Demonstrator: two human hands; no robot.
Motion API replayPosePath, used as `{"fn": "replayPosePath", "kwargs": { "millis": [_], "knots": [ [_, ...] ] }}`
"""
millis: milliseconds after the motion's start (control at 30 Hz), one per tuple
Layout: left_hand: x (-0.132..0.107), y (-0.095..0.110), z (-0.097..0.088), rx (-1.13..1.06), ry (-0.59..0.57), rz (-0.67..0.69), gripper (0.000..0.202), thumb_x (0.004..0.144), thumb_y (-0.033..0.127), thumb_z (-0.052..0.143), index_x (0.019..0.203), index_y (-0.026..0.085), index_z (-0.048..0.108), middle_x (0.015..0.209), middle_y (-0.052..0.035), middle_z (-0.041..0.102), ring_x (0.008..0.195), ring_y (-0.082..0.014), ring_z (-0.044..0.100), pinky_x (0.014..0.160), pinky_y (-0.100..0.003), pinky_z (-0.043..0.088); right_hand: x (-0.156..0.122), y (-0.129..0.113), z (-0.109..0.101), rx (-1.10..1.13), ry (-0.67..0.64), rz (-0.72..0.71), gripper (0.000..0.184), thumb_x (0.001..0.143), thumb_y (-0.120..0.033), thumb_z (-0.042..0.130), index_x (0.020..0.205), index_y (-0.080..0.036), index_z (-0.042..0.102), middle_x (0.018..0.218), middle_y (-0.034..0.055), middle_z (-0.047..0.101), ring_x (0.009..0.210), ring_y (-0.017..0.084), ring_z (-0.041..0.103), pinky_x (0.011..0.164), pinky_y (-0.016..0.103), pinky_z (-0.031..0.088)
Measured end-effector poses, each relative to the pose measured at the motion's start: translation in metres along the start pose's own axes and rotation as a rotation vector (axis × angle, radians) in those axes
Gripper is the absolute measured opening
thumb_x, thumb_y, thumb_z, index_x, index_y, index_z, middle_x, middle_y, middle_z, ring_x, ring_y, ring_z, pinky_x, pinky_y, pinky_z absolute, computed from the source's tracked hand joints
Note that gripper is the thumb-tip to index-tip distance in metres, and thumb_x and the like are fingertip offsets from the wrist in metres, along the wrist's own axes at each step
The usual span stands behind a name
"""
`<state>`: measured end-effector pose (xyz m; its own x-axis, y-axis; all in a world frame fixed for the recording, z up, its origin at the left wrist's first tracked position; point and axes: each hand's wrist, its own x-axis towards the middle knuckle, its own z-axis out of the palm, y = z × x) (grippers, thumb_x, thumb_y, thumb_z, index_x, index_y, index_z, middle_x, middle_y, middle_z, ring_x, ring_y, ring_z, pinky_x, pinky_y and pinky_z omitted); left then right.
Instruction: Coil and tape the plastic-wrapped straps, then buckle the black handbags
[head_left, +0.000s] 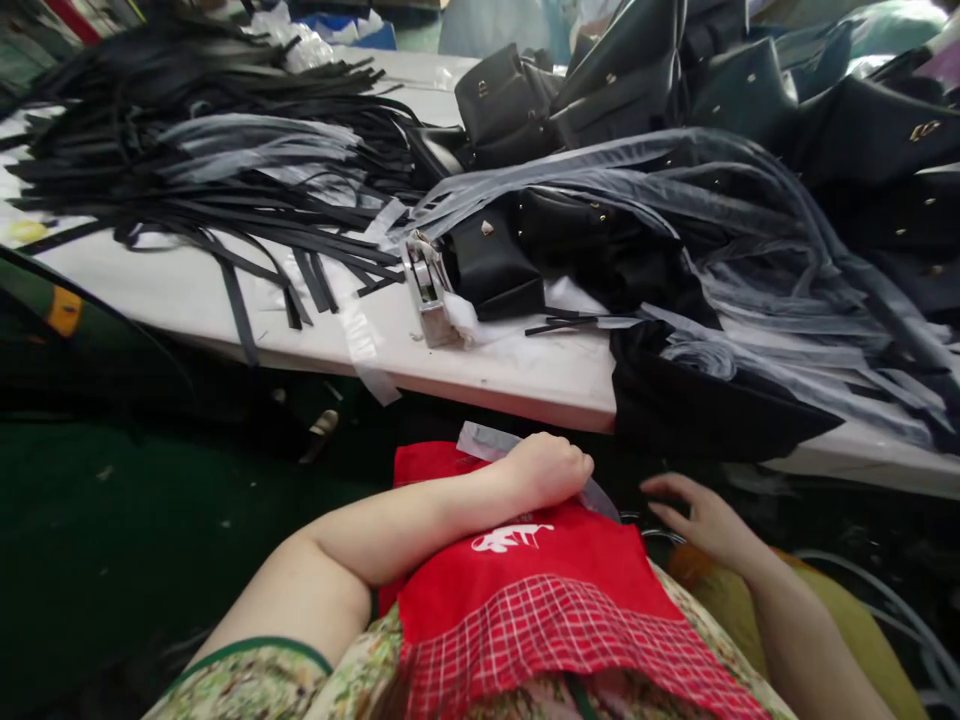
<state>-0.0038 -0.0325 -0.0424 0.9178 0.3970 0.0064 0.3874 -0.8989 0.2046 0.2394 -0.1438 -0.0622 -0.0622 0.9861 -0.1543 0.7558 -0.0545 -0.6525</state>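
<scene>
My left hand (551, 468) is closed in a fist above my red apron (600, 560). A pale grey flat strip (484, 441) sticks out on both sides of that fist; its middle is hidden by the fingers. Off to the right, my right hand (705, 522) hangs below table height with thumb and fingers apart and nothing visible between them. A metal tape dispenser (429, 292) stands near the front edge of the white table (540, 385), ahead of both hands.
Black strips (225, 190) are heaped on the left, some hanging over the edge. Black bags (495, 260) with metal fittings pile up behind and right. Long translucent grey strips (757, 160) lie across them. Black fabric (697, 400) drapes over the table's edge.
</scene>
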Motion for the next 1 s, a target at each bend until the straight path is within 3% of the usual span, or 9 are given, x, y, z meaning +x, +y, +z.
{"fn": "replayPosePath", "kwargs": {
  "millis": [100,200,300,367,433,500,667,900,1000],
  "knots": [
    [0.005,0.005,-0.008,-0.020,0.022,0.024,0.020,0.091,0.011,0.046,0.089,0.012,0.066,0.078,-0.0093,0.071,0.073,-0.0250,0.069,0.057,-0.033,0.051,0.039,-0.023,0.021,0.335,-0.201,-0.060,0.043,0.092,-0.054,0.045,0.110,-0.020,0.065,0.099,0.0083,0.068,0.091,0.022,0.064,0.079,0.033,0.052],
    [-0.002,-0.009,-0.023,-0.181,-0.054,-0.055,0.015,0.086,0.028,0.062,0.090,0.014,0.067,0.080,-0.0075,0.072,0.072,-0.0236,0.068,0.056,-0.029,0.047,0.053,-0.043,0.031,0.436,-0.404,0.010,0.050,0.091,-0.060,0.041,0.081,-0.017,0.065,0.061,0.0007,0.058,0.054,0.014,0.051,0.051,0.025,0.041],
    [-0.022,-0.040,-0.035,-0.647,-0.336,-0.203,0.042,0.072,0.057,0.071,0.087,0.018,0.069,0.073,-0.0036,0.072,0.061,-0.0190,0.064,0.050,-0.024,0.042,0.061,-0.046,0.023,0.390,-0.417,0.022,0.051,0.086,-0.062,0.051,0.069,-0.015,0.061,0.054,-0.0024,0.048,0.050,0.010,0.039,0.046,0.023,0.029],
    [-0.037,-0.061,-0.038,-1.054,-0.591,-0.243,0.049,0.080,0.065,0.057,0.085,0.017,0.070,0.066,-0.0031,0.071,0.053,-0.0147,0.060,0.047,-0.023,0.040,0.069,-0.045,0.010,0.326,-0.410,-0.040,0.049,0.083,-0.060,0.057,0.067,-0.014,0.062,0.058,-0.0017,0.049,0.054,0.010,0.040,0.049,0.023,0.029],
    [-0.047,-0.072,-0.036,-1.355,-0.737,-0.229,0.055,0.087,0.065,0.046,0.085,0.016,0.071,0.062,-0.0035,0.070,0.048,-0.0123,0.055,0.047,-0.022,0.040,0.078,-0.046,0.000,0.271,-0.454,-0.084,0.047,0.081,-0.058,0.061,0.071,-0.013,0.066,0.061,-0.0008,0.052,0.058,0.011,0.042,0.052,0.023,0.031],
    [-0.051,-0.074,-0.034,-1.489,-0.741,-0.214,0.055,0.086,0.065,0.048,0.084,0.016,0.073,0.061,-0.0035,0.070,0.046,-0.0115,0.052,0.048,-0.022,0.040,0.086,-0.050,-0.006,0.246,-0.525,-0.091,0.045,0.080,-0.056,0.063,0.078,-0.012,0.069,0.065,-0.0004,0.055,0.060,0.012,0.044,0.054,0.023,0.032],
    [-0.047,-0.059,-0.032,-1.566,-0.687,-0.281,0.050,0.083,0.065,0.054,0.088,0.019,0.073,0.060,-0.0021,0.069,0.044,-0.0115,0.051,0.046,-0.022,0.041,0.093,-0.065,-0.001,0.224,-0.621,-0.101,0.044,0.080,-0.056,0.063,0.080,-0.013,0.069,0.066,-0.0011,0.055,0.060,0.012,0.044,0.055,0.023,0.033],
    [-0.036,-0.039,-0.021,-1.511,-0.569,-0.261,0.044,0.090,0.056,0.049,0.088,0.019,0.070,0.055,-0.0003,0.066,0.044,-0.0114,0.052,0.048,-0.021,0.041,0.089,-0.079,0.017,0.274,-0.701,-0.098,0.044,0.079,-0.056,0.064,0.069,-0.013,0.063,0.059,-0.0031,0.050,0.054,0.009,0.039,0.049,0.022,0.029],
    [-0.034,-0.039,-0.015,-1.457,-0.469,-0.331,0.040,0.089,0.053,0.053,0.078,0.018,0.071,0.052,0.0017,0.062,0.044,-0.0105,0.050,0.049,-0.021,0.040,0.086,-0.082,0.019,0.291,-0.683,-0.098,0.043,0.080,-0.055,0.064,0.066,-0.014,0.062,0.057,-0.0036,0.049,0.053,0.009,0.037,0.048,0.022,0.028]
  ]
}}
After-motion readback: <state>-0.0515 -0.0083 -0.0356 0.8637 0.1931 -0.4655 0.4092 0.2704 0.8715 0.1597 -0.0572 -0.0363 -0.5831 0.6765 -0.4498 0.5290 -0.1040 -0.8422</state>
